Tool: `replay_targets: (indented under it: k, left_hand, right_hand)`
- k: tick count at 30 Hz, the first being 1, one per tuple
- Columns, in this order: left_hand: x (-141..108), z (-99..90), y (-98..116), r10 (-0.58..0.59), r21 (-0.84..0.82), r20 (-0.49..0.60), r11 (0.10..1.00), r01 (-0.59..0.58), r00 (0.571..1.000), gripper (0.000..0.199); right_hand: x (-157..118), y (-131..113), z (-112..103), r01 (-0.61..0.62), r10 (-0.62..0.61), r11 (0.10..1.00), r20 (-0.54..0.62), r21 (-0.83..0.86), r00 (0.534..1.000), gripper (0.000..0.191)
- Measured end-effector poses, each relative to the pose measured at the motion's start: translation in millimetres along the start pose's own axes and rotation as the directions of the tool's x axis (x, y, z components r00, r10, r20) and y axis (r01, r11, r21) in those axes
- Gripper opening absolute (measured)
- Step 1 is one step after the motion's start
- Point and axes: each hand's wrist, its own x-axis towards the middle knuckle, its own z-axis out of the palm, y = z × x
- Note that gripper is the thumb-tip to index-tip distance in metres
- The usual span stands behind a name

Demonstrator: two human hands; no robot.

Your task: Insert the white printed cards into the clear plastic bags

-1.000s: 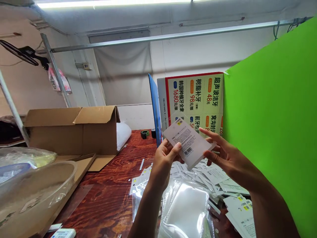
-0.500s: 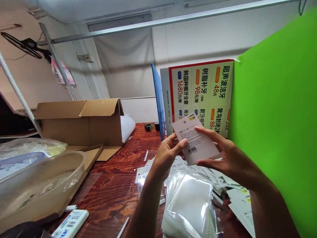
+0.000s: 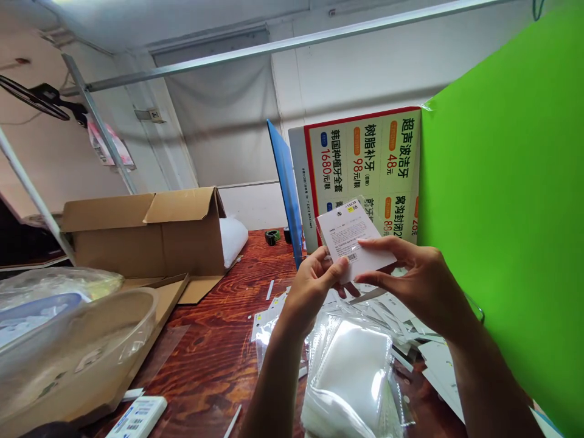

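1) Printed card [image 3: 353, 243]: white, near the middle of the frame, tilted, with a yellow mark at its top and a barcode low on its face
2) Left hand [image 3: 314, 281]: holds the printed card at its lower left side, thumb on the face
3) Right hand [image 3: 417, 277]: holds the printed card at its lower right, forefinger lying over the face and thumb at the bottom edge
4) Clear bags [image 3: 349, 371]: stacked at the bottom centre of the frame, below both hands
5) Loose cards [image 3: 404, 311]: heaped behind and beside the clear bags, right of centre
6) Table [image 3: 207, 347]: red-brown, grained, under the clear bags and loose cards
7) Price board [image 3: 358, 146]: upright behind the printed card, adjoining a green board [image 3: 506, 213] that fills the right of the frame
8) Cardboard box [image 3: 185, 243]: at left centre, flaps open, behind a plastic tub [image 3: 86, 347] at lower left
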Motion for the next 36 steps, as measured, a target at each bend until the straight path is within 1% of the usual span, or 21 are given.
replay_targets:
  k: [3, 5, 8, 10, 12, 14, 15, 16, 17, 19, 21, 23, 24, 25, 27, 30, 33, 35, 36]
  left_hand:
    - [1.2, -0.9, -1.7, -0.005, 0.020, 0.012, 1.000, 0.004, 1.000, 0.036]
    - [1.7, -3.0, -3.2, 0.008, 0.036, -0.006, 0.999, -0.008, 1.000, 0.035]
    - [2.1, -6.7, -5.2, 0.019, 0.071, -0.036, 0.997, -0.017, 0.999, 0.031]
    - [2.9, -8.2, -6.6, 0.011, 0.109, -0.018, 0.994, -0.009, 1.000, 0.030]
    - [3.9, -8.9, -8.0, -0.009, 0.181, 0.012, 0.983, 0.006, 1.000, 0.030]
    - [4.1, -9.6, -9.1, -0.049, 0.316, 0.044, 0.948, 0.032, 0.998, 0.034]
    - [3.4, -10.1, -9.5, -0.072, 0.414, 0.062, 0.910, 0.040, 0.995, 0.037]
    - [2.1, -10.6, -9.8, -0.098, 0.528, 0.080, 0.848, 0.041, 0.992, 0.040]
    - [0.1, -11.1, -10.1, -0.128, 0.645, 0.100, 0.764, 0.034, 0.987, 0.043]
    - [-5.4, -11.4, -10.7, -0.217, 0.833, 0.130, 0.553, 0.013, 0.967, 0.049]
    - [-10.8, -10.4, -12.3, -0.365, 0.934, 0.125, 0.358, 0.016, 0.923, 0.051]
    - [-14.2, -8.5, -15.1, -0.490, 0.973, 0.083, 0.229, 0.036, 0.868, 0.047]
    - [-14.8, -7.6, -16.8, -0.519, 0.981, 0.061, 0.187, 0.044, 0.852, 0.044]
    - [-15.0, -7.0, -18.5, -0.527, 0.986, 0.046, 0.159, 0.045, 0.849, 0.041]
    - [-14.8, -6.6, -21.7, -0.504, 0.990, 0.039, 0.136, 0.035, 0.863, 0.035]
    - [-17.1, -7.7, -24.1, -0.452, 0.991, 0.064, 0.131, -0.005, 0.890, 0.032]
    - [-23.0, -7.9, -23.8, -0.365, 0.989, 0.099, 0.142, -0.049, 0.926, 0.037]
    - [-25.6, -7.4, -23.6, -0.345, 0.987, 0.106, 0.149, -0.057, 0.933, 0.038]
    - [-25.8, -7.2, -23.7, -0.338, 0.984, 0.112, 0.169, -0.057, 0.934, 0.038]
  right_hand:
    - [0.8, 3.7, -0.2, 0.012, -0.012, 1.000, 0.005, 0.016, 1.000, 0.052]
    - [0.8, 5.1, -2.0, -0.003, 0.001, 0.999, 0.037, 0.044, 0.999, 0.051]
    - [-0.2, 3.5, -7.7, -0.039, 0.032, 0.992, 0.057, 0.123, 0.998, 0.041]
    - [-0.3, 1.8, -12.0, -0.068, 0.059, 0.979, 0.049, 0.192, 0.997, 0.036]
    - [1.7, 3.7, -14.9, -0.131, 0.125, 0.956, 0.038, 0.263, 0.991, 0.034]
    - [5.5, 12.9, -16.2, -0.254, 0.266, 0.912, 0.008, 0.323, 0.964, 0.033]
    - [7.6, 20.6, -16.6, -0.330, 0.355, 0.881, -0.013, 0.338, 0.935, 0.032]
    - [9.4, 30.0, -17.4, -0.405, 0.441, 0.850, -0.033, 0.336, 0.897, 0.031]
    - [10.7, 40.5, -18.7, -0.481, 0.516, 0.826, -0.052, 0.294, 0.855, 0.031]
    - [11.0, 62.0, -23.9, -0.604, 0.613, 0.789, -0.104, 0.108, 0.783, 0.031]
    - [8.5, 79.7, -33.2, -0.672, 0.647, 0.732, -0.191, -0.115, 0.738, 0.029]
    - [4.4, 89.0, -45.7, -0.696, 0.636, 0.664, -0.283, -0.274, 0.718, 0.024]
    - [2.3, 89.9, -52.0, -0.698, 0.624, 0.641, -0.312, -0.321, 0.716, 0.021]
    - [0.6, 88.3, -57.7, -0.694, 0.614, 0.623, -0.324, -0.362, 0.720, 0.020]
    - [-1.2, 79.3, -65.3, -0.673, 0.605, 0.617, -0.300, -0.408, 0.737, 0.022]
    - [-0.9, 56.5, -65.2, -0.638, 0.601, 0.636, -0.241, -0.433, 0.762, 0.027]
    - [-2.7, 25.0, -57.1, -0.609, 0.572, 0.644, -0.238, -0.463, 0.785, 0.030]
    - [-7.8, -1.9, -51.6, -0.594, 0.540, 0.655, -0.261, -0.466, 0.800, 0.030]
    - [-11.5, -16.4, -49.7, -0.581, 0.509, 0.671, -0.284, -0.460, 0.813, 0.030]
